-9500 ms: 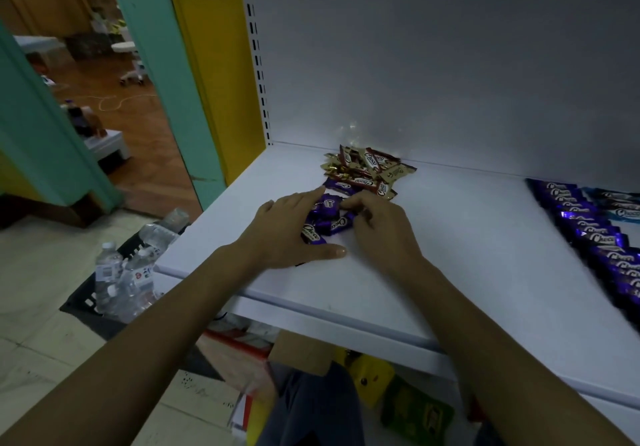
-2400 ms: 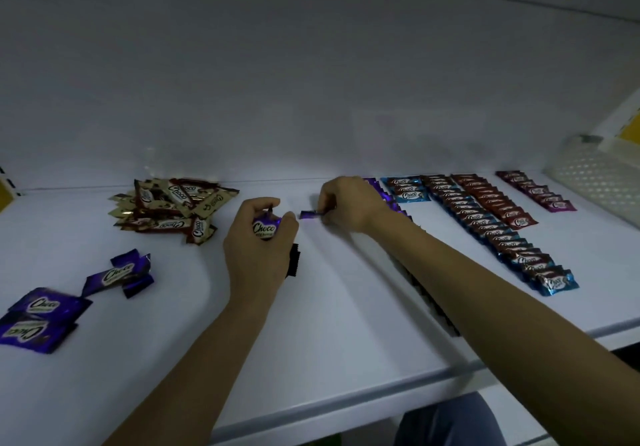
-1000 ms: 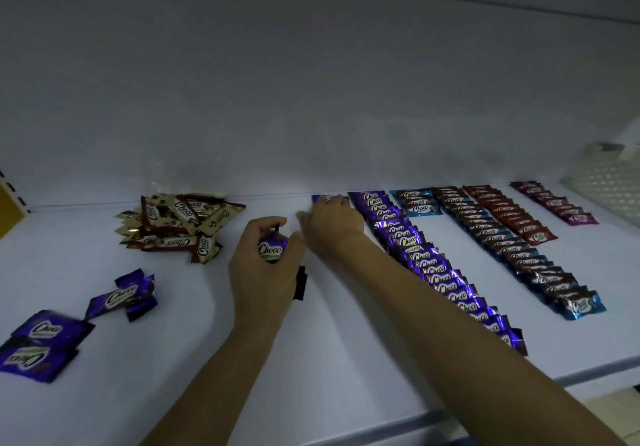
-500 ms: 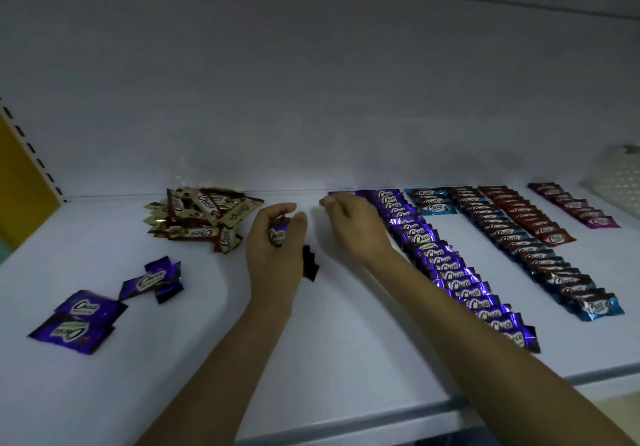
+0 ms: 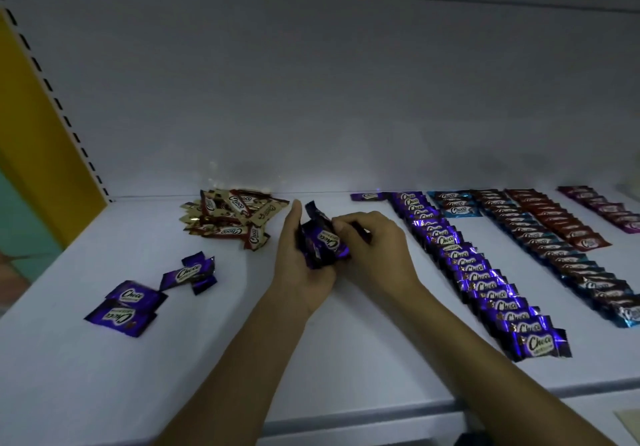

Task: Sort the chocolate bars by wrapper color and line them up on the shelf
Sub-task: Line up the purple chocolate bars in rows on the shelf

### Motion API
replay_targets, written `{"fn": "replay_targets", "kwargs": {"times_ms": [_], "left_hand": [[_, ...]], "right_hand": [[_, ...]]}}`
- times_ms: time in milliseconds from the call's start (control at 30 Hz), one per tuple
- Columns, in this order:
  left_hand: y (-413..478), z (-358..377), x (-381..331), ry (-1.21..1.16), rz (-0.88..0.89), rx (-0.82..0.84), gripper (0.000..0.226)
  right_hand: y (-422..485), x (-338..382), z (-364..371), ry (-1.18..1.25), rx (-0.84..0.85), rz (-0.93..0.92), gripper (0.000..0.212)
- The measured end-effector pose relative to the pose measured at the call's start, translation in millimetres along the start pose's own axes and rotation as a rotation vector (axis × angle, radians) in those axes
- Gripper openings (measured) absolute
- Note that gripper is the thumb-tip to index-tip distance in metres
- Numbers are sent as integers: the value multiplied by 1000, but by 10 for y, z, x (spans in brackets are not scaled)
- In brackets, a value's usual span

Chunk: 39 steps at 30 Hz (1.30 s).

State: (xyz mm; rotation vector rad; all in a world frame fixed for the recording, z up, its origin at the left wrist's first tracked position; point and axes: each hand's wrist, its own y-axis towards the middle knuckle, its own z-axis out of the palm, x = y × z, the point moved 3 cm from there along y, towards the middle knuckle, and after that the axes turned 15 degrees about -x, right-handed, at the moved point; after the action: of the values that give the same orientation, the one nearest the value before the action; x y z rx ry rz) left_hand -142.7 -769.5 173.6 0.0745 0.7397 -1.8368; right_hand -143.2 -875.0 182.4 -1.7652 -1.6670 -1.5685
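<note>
Now, on a white shelf (image 5: 346,359), sorted rows of chocolate bars (image 5: 485,279) stretch along the right; mid-shelf, the left hand (image 5: 301,272) clutches a bunch of purple bars (image 5: 323,241), and the right hand (image 5: 377,248) pinches one.

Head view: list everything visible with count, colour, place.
shelf: one, white, under everything
purple row: many, purple, right of hands
single bar: one, purple, back centre
blue bars: few, blue, back
mixed row: many, brown then blue, further right
red row: many, red, beside it
magenta row: several, magenta, far right
pile: many, gold and red-brown, back left
loose bars: about four, purple, front left
held bars: few, purple, left hand
left hand: one, grips held bars
right hand: one, fingers pinch them
</note>
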Motion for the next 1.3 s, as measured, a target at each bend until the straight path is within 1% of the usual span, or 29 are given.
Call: {"fn": "replay_targets", "kwargs": {"times_ms": [67,167,300,367,433,467,500,567,633,733,800,867,967,1033,1100,1167,1233,1300], "left_hand": [[1,2,-11,27,-15,8,44],[-1,24,-19,50,2,-11,35],[25,-4,-8,98,4,-74,21],[46,-29,2,131,-19,-80,19],[58,-41,14,199,18,-94,8],[66,-40,16,236,63,-104,7],[73,-35,7,274,127,-117,8],[83,-40,-40,367,296,-155,6],[85,-64,-92,464,461,-207,8],[76,-93,-118,533,652,-287,11],[57,-76,-104,548,728,-303,11],[41,-51,-77,573,781,-293,12],[31,-47,-45,611,840,-277,16],[26,-44,-32,625,867,-262,15],[26,-43,-25,631,888,-255,14],[26,-49,-19,642,901,-253,14],[28,-57,-14,651,912,-257,15],[30,-62,-13,655,932,-268,17]], "right_hand": [[57,19,-18,104,54,101,14],[92,64,-84,347,81,325,11],[122,76,-184,454,111,435,16],[142,65,-239,500,98,479,17],[158,20,-287,528,77,502,18],[165,-26,-300,494,65,475,18],[171,-89,-313,393,51,408,17],[159,-206,-311,114,54,225,17],[120,-284,-294,-82,95,91,16],[93,-301,-294,-256,168,-75,20],[62,-277,-300,-291,224,-194,16],[46,-278,-341,-295,247,-232,12],[68,-309,-419,-317,194,-179,16],[102,-322,-396,-394,184,-209,21],[127,-303,-313,-541,261,-274,23],[157,-260,-253,-651,322,-294,20],[232,-205,-240,-695,298,-304,18],[340,-188,-218,-757,240,-340,19]]}}
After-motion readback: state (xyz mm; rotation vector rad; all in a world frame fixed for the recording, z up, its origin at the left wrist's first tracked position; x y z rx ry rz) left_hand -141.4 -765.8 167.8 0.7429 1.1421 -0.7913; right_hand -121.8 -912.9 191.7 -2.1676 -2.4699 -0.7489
